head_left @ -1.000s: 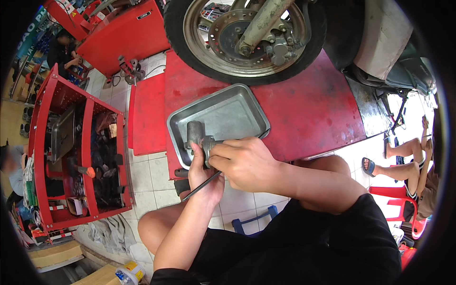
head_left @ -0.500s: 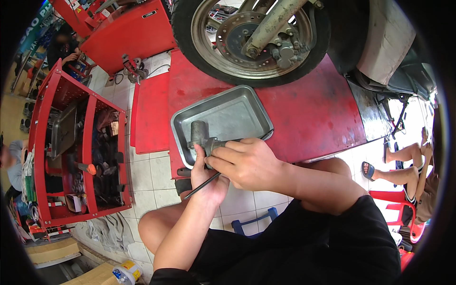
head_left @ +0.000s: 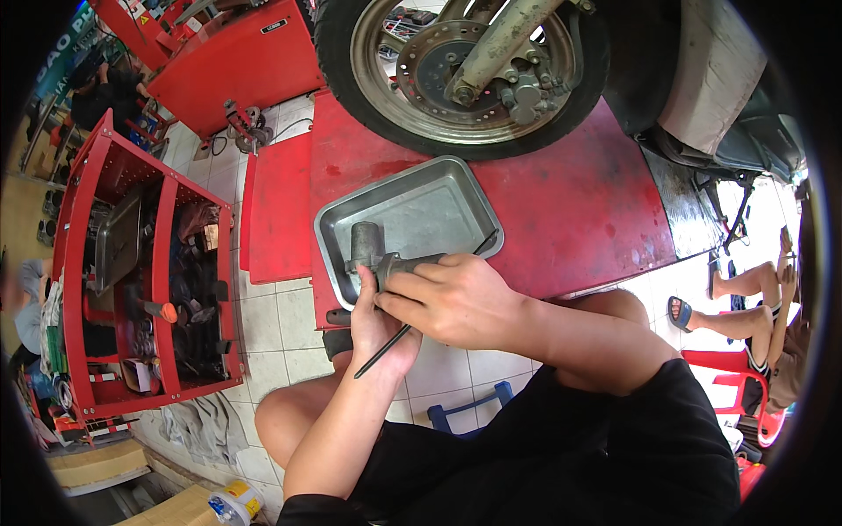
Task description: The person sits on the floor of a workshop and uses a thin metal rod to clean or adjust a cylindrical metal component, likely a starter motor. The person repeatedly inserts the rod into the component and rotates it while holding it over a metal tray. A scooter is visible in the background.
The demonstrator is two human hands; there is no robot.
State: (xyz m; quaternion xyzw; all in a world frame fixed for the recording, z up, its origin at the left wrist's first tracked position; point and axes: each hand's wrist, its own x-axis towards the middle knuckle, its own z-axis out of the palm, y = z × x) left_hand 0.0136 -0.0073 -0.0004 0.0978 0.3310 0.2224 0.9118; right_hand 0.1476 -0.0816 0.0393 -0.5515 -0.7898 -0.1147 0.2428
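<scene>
- Both hands together on one grey metal part [head_left: 367, 241]: left hand [head_left: 377, 324] wrapped round it, thumb on top; right hand [head_left: 452, 302] closed on its right end.
- Thin black rod [head_left: 383, 351] pokes out either side of right hand; its grip is hidden.
- Part sits over near-left corner of metal tray [head_left: 430, 210] on red bench [head_left: 579, 193]; can't tell if touching.
- Red cart [head_left: 164, 263]: second tray [head_left: 123, 237] tilted inside, orange-ended handle [head_left: 162, 310], dark clutter.
- White bucket [head_left: 235, 504], yellow label, blue stuff inside.
- Red machine [head_left: 237, 66]: small black printed plate [head_left: 280, 25].
- Teal sign [head_left: 54, 63], white lettering, upper left.
</scene>
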